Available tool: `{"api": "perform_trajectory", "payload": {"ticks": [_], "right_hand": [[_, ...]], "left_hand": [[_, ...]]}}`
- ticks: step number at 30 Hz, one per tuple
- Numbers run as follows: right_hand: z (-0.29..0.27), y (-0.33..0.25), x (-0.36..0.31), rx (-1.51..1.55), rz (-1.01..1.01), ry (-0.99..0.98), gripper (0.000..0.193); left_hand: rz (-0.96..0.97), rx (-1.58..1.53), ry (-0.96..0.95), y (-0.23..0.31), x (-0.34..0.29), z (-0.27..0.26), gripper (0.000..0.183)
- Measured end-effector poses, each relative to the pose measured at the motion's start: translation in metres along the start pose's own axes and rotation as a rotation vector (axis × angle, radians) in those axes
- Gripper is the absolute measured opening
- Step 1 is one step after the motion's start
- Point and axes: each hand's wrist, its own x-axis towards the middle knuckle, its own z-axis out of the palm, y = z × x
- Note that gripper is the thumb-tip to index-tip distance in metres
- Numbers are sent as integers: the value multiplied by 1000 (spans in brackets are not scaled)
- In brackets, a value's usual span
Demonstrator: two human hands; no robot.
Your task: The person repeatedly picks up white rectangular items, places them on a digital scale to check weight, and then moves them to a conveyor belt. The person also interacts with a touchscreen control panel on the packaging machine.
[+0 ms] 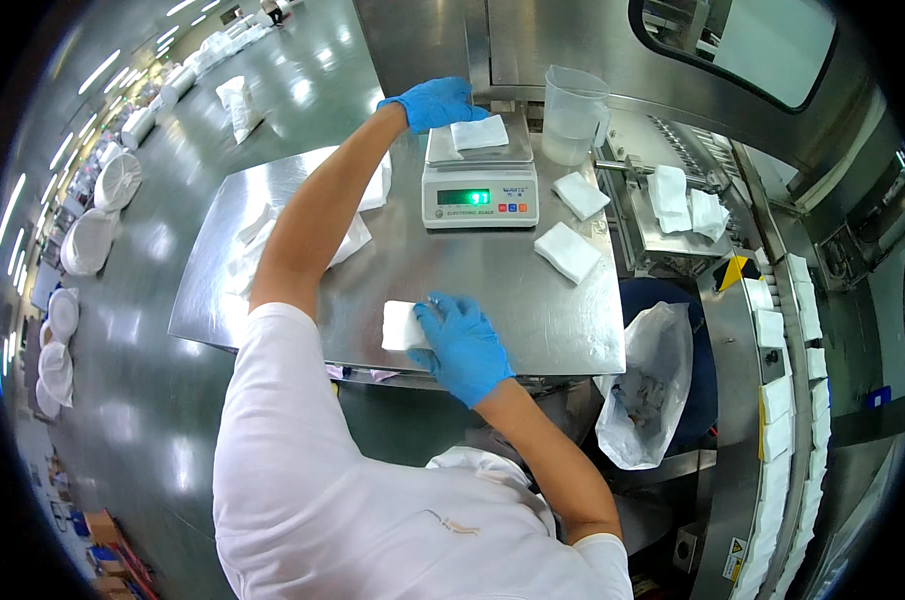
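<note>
My left hand point(434, 104), in a blue glove, reaches to the back left of a white electronic scale point(480, 198) with a lit green display. Its fingers stretch over the rear edge of the metal pan, just behind a folded white cloth pad point(479, 132) lying there; the fingertips are partly hidden. Close to the table's front edge, my right hand point(464, 348), also blue-gloved, has its fingers and thumb closed on the right end of another folded white cloth pad point(402, 326). Two more white pads point(567, 252) lie right of the scale.
On the steel table point(392, 270), loose white sheets point(350, 240) lie under and beside my left arm. A clear plastic jug point(574, 115) stands behind the pads. At right are a bin with a plastic liner point(647, 385) and a conveyor carrying rows of white pads point(775, 400).
</note>
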Motion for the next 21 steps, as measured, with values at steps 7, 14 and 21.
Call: {"api": "perform_trajectory", "payload": {"ticks": [7, 14, 21], "right_hand": [[-18, -9, -22, 15, 32, 88, 62], [-49, -9, -54, 17, 70, 203, 60], [-59, 4, -58, 110, 116, 243, 55]], "left_hand": [[91, 190, -55, -7, 14, -3, 91], [158, 285, -225, 10, 22, 4, 91], [89, -225, -330, -20, 13, 10, 46]]}}
